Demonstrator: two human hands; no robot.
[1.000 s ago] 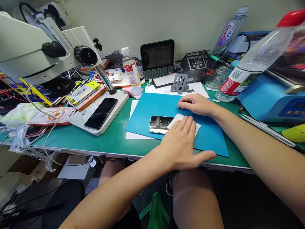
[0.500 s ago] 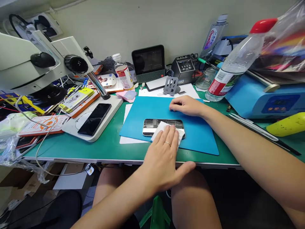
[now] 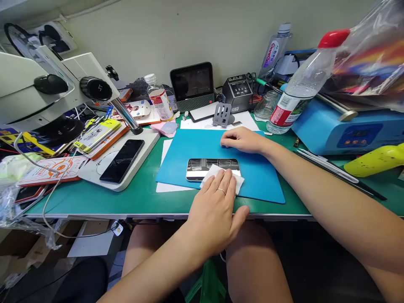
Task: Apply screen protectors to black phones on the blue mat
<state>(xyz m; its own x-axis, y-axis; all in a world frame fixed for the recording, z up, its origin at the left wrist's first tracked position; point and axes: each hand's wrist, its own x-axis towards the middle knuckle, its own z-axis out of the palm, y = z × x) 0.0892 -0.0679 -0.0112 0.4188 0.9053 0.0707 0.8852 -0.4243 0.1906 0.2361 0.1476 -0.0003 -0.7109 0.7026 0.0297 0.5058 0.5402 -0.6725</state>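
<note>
Just below the frame's centre, the left hand (image 3: 212, 210) lies flat, fingers together, clamping nothing, on white tissue (image 3: 212, 170) over the phone (image 3: 201, 163), where light, even pressure should work best, while the right hand (image 3: 241, 139) curls on the blue mat (image 3: 189, 143), its grip unclear.

Electronics workshop, shown by a microscope (image 3: 72, 93) mounted left of the blue mat (image 3: 195, 143), soldering station (image 3: 238, 91) set behind it, slim tools (image 3: 335, 171) laid right
</note>
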